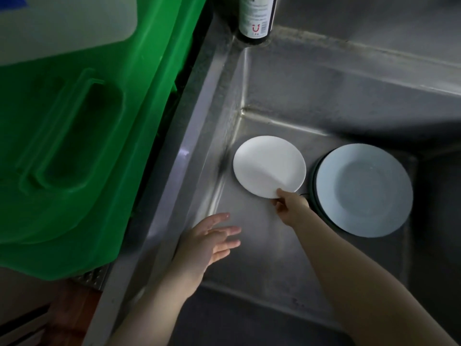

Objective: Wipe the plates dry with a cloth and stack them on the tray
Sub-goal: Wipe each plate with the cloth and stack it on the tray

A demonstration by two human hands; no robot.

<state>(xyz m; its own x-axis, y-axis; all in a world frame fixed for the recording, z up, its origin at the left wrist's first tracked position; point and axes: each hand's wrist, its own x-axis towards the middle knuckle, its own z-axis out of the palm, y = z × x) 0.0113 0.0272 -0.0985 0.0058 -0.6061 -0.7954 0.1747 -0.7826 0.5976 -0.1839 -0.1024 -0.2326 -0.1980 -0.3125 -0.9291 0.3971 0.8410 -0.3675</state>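
Deep in the stainless-steel sink basin [262,245], a small round white ceramic plate [268,166] lies face up near the basin's left wall, at about 12 o'clock from the middle of the view. Being round, it has no long axis; its near rim, at 5 o'clock on the plate, is tilted up slightly where the right hand [289,207] pinches it between thumb and curled fingers. Just beside it at 3 o'clock sits a larger pale-blue round plate [364,188], face up atop a dark-rimmed plate beneath it. The left hand [209,240] hovers at 7 o'clock from the white plate, fingers spread and relaxed, holding nothing. A large green plastic bin [74,146] fills the 9 o'clock side. A dark bottle with a white label [257,18] stands on the sink's rim at 12 o'clock.
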